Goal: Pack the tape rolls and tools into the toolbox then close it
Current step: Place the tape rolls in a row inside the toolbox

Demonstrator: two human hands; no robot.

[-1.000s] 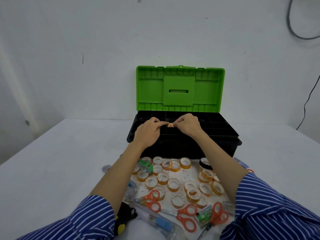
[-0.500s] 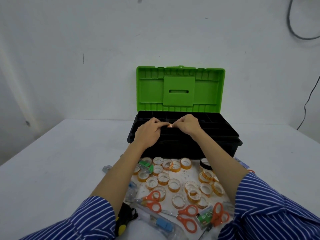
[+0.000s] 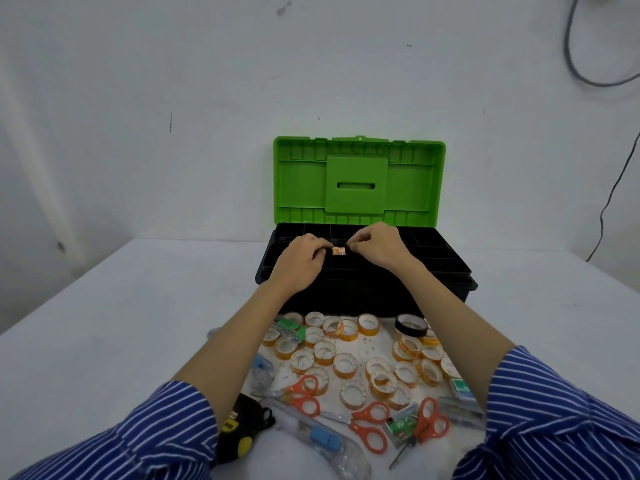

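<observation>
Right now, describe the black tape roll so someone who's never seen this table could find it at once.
Start at the open toolbox with its green lid. On the table just in front of its right half lies the black tape roll, at the back edge of the scattered rolls. It is the only black roll; the others are clear with orange-yellow cores.

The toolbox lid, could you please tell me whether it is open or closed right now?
Open. The green lid stands upright behind the black toolbox, showing its ribbed inner side, and the tray compartments lie exposed under both hands.
</observation>
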